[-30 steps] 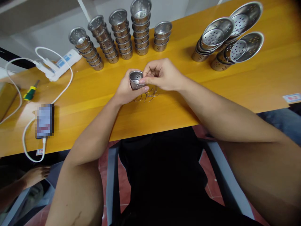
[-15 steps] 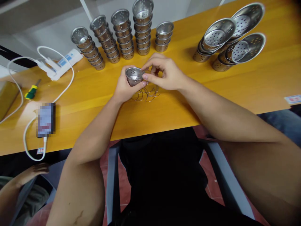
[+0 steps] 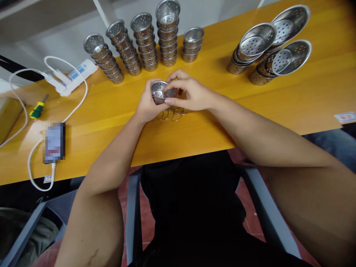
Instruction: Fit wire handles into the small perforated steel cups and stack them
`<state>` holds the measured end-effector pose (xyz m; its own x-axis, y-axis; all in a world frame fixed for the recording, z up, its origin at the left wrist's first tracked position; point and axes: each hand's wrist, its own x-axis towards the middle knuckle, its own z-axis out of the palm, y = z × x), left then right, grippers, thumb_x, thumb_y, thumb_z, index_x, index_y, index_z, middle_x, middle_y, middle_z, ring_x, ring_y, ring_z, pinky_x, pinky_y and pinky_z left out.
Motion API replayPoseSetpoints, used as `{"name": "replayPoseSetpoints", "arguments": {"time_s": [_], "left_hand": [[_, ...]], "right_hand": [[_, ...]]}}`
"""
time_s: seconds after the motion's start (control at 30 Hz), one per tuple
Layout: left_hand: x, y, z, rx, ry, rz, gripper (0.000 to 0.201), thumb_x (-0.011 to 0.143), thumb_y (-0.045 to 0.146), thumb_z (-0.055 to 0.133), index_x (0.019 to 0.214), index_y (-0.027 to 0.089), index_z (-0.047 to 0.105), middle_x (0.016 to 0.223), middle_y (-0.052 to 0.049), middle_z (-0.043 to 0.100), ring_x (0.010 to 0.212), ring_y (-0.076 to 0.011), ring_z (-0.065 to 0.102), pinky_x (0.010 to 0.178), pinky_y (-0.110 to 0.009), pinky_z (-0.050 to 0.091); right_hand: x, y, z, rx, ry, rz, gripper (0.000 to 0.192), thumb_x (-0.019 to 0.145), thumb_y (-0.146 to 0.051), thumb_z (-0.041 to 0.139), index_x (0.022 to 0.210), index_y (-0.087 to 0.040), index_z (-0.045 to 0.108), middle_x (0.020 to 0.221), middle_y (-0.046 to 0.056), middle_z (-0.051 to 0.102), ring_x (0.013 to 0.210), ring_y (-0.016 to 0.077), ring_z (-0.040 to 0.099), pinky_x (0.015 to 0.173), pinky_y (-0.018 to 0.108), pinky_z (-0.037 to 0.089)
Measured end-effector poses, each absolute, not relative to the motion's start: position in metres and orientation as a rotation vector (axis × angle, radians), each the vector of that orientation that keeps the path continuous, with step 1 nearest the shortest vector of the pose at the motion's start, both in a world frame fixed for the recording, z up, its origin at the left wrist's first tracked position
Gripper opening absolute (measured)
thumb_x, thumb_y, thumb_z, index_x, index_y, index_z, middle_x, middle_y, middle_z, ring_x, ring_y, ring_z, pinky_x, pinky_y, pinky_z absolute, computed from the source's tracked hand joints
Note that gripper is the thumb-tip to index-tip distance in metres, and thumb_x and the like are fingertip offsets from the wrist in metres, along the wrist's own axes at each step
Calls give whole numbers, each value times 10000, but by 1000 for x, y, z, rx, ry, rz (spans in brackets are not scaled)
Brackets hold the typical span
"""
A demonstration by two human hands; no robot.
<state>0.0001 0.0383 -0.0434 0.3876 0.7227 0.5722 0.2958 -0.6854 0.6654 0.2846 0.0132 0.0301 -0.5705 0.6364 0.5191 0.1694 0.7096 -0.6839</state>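
A small perforated metal strainer cup (image 3: 159,92) is held a little above the table, its open mouth facing up toward me. My left hand (image 3: 148,102) wraps round its left and near sides. Over the right side of the rim comes my right hand (image 3: 190,91), with the forefinger reaching inside the cup and the thumb pressed at the near rim. Whether anything small is between those right fingers cannot be made out. Several thin curved metal wires (image 3: 172,114) lie on the table just below the hands, partly hidden by them.
Stacks of perforated cups (image 3: 147,48) line the back of the table (image 3: 178,139). Larger strainer cups (image 3: 256,44) lean in stacks at right. On the left are a power strip (image 3: 76,76), a green-yellow screwdriver (image 3: 38,108), and a phone (image 3: 54,142) on a white cable.
My right hand has moved slightly left and down, its forefinger now inside the cup. The cup has shifted slightly right. At lower left, another person's hand has left the view.
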Motion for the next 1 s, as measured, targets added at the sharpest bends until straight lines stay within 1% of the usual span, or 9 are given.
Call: {"name": "replayPoseSetpoints", "arguments": {"time_s": [0.13,0.27,0.4,0.53,0.63,0.73,0.8,0.87,1.0], "left_hand": [[1,36,-42,2205,859,1208,1178,944,1029,986,1768,330,517,1627,-151,748,1494,-365,833,1350,-569,696],[5,35,-42,2160,888,1184,1257,936,967,1047,1855,360,442,1697,-167,711,1577,-382,816,1376,-603,704],[4,39,-49,2077,877,1198,1254,962,912,1054,1903,420,388,1826,-201,643,1572,-368,812,1228,-550,778],[-3,45,-57,2067,932,1223,1104,1053,820,984,1908,430,403,1857,-195,649,1474,-309,817,1164,-495,773],[-6,50,-61,2047,963,1256,1024,1057,737,992,1869,412,460,1850,-188,666,1439,-298,806,1122,-479,760],[-8,52,-63,2047,952,1267,962,1059,732,982,1826,394,510,1838,-184,680,1409,-293,810,1095,-473,758],[-8,51,-62,2075,945,1247,913,1087,751,947,1816,400,525,1831,-163,687,1431,-289,817,1110,-461,757],[-8,48,-61,2101,946,1231,865,1115,747,919,1816,418,532,1839,-141,686,1472,-288,819,1139,-451,756],[-7,44,-58,2139,938,1249,777,1132,720,910,1768,409,589,1832,-132,703,1466,-291,831,1167,-463,760]], "right_hand": [[283,9,39,-615,-2093,727,660,968,-829,1135,1362,-341,927,1521,177,786,1602,498,678,1382,694,662],[284,4,48,-597,-2104,744,522,1020,-824,1085,1181,-351,935,1550,169,795,1655,515,646,1406,727,622],[297,18,49,-682,-2042,622,495,1055,-852,1037,1076,-377,899,1405,150,824,1488,492,700,1310,711,659],[335,60,36,-715,-1903,341,518,1131,-829,1020,986,-359,856,1078,125,785,1156,367,665,1103,540,667],[369,93,24,-787,-1866,244,542,1045,-719,1164,893,-320,832,808,73,676,967,276,587,952,409,615],[388,101,23,-1175,-1848,231,564,901,-616,1231,761,-322,771,700,38,635,813,232,603,838,407,599],[389,89,31,-1454,-1851,250,489,921,-581,1169,762,-357,764,761,58,730,869,298,729,913,467,679],[384,71,43,-1638,-1882,303,362,1000,-550,1066,833,-391,787,928,89,855,1118,428,850,1143,603,731],[373,46,61,-1842,-1899,443,215,1068,-467,993,959,-367,837,1177,130,940,1492,542,818,1431,751,606]]}}
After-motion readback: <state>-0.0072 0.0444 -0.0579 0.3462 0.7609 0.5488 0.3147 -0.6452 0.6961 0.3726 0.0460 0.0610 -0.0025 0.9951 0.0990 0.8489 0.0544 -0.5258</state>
